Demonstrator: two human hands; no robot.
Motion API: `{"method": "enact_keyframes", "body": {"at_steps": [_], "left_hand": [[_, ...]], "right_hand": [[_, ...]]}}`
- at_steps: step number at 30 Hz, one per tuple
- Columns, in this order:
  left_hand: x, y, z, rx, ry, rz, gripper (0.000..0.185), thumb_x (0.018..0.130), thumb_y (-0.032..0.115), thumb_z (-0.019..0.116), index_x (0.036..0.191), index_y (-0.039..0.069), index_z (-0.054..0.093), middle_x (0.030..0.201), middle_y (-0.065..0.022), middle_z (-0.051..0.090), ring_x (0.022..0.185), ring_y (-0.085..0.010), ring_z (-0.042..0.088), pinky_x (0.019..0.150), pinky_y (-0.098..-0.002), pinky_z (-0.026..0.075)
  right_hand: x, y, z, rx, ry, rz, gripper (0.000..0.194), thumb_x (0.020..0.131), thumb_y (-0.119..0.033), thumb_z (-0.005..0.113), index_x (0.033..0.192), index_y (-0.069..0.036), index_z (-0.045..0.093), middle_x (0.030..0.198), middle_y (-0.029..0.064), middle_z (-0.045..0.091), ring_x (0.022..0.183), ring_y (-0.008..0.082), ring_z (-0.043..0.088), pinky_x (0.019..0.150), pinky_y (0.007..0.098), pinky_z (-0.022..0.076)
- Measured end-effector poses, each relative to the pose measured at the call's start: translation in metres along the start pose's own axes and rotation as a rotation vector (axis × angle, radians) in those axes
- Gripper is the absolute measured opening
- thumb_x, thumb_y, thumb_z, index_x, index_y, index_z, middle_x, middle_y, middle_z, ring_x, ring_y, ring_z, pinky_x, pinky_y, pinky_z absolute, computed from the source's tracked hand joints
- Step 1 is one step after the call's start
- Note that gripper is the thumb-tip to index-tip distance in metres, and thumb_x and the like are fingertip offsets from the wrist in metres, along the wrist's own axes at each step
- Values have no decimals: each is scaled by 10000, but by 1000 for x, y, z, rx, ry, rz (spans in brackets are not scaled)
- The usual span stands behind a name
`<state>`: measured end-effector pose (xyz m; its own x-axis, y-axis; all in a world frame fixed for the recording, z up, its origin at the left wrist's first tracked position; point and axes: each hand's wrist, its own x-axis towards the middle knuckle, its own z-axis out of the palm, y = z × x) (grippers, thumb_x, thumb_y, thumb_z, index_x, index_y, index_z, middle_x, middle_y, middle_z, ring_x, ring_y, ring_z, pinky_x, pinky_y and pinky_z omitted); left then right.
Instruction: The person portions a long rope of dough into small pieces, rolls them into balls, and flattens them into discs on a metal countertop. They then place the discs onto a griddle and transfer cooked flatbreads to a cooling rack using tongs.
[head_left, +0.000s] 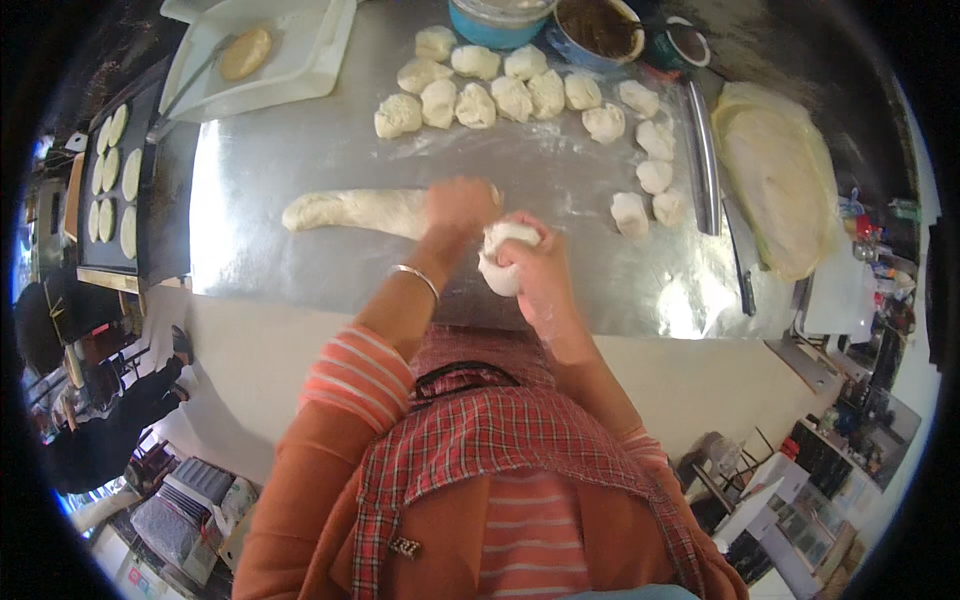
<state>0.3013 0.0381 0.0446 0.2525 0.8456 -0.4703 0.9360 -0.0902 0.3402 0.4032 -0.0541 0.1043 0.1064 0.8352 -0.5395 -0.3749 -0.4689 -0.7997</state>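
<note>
A long roll of dough (360, 210) lies across the metal worktop (330, 274). My left hand (461, 204) is closed over the right end of this roll. Just to its right, my right hand (534, 259) grips a lump of dough (501, 277), with the thumb pressed on it. Whether the lump is fully parted from the roll cannot be told. Several dough pieces (475, 105) sit in rows beyond my hands, and more pieces (654, 176) stand in a line to the right.
At the right lie a metal bar (703, 161), a knife (739, 262) and a large dough mass under plastic (780, 180). Bowls (596, 34) stand at the far edge. A white tub (262, 97) and a dark tray of flat dough pieces (120, 251) are at left. A person (112, 427) is at lower left.
</note>
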Motion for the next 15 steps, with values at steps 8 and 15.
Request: {"method": "enact_keyframes", "body": {"at_steps": [8, 15], "left_hand": [[-44, -61, -1, 276, 367, 354, 734, 631, 514, 819, 1172, 78, 580, 1173, -91, 571, 1131, -296, 520, 982, -446, 359], [-66, -68, 6, -15, 577, 352, 671, 624, 338, 819, 1179, 55, 569, 1093, -86, 592, 1064, -278, 543, 961, -434, 380]], "right_hand": [[57, -63, -65, -1093, 379, -685, 511, 823, -377, 719, 1217, -61, 647, 1346, 196, 542, 1189, 339, 526, 1000, 396, 428], [66, 28, 10, -163, -353, 215, 476, 766, -246, 761, 1176, -46, 625, 1175, 70, 637, 1056, 183, 602, 876, 318, 480]]}}
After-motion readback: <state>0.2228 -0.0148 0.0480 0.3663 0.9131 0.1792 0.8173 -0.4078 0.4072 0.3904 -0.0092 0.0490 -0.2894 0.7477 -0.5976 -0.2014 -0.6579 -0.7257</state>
